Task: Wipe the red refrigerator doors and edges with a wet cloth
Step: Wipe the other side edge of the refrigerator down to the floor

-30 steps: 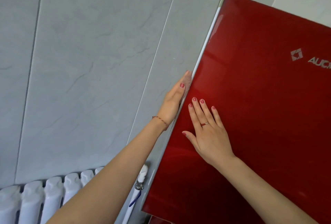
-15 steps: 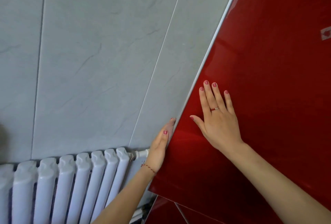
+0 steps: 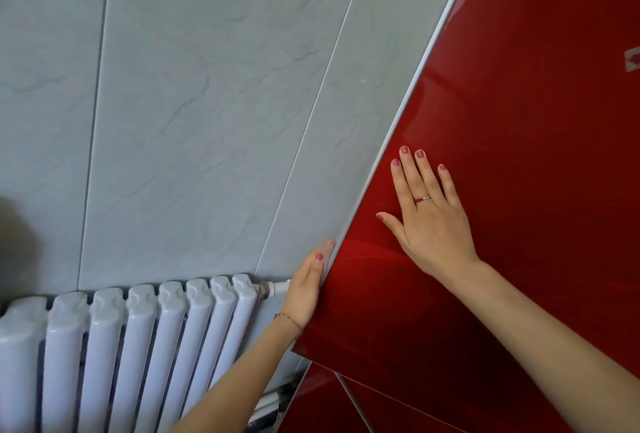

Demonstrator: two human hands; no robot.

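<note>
Fridge door [image 3: 519,155]: 2 flat hands, L [image 3: 306,289] edge, R [image 3: 427,221] front.

White ribbed radiator [image 3: 131,346] at lower left, set against grey marbled wall tiles [image 3: 194,114]. Metal valve [image 3: 265,289] at its right end.

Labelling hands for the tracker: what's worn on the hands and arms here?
Both forearms bare, no sleeves. Left hand: thin red string bracelet at the wrist, pink-red nail polish. Right hand: slim ring on one finger, same polish.
</note>
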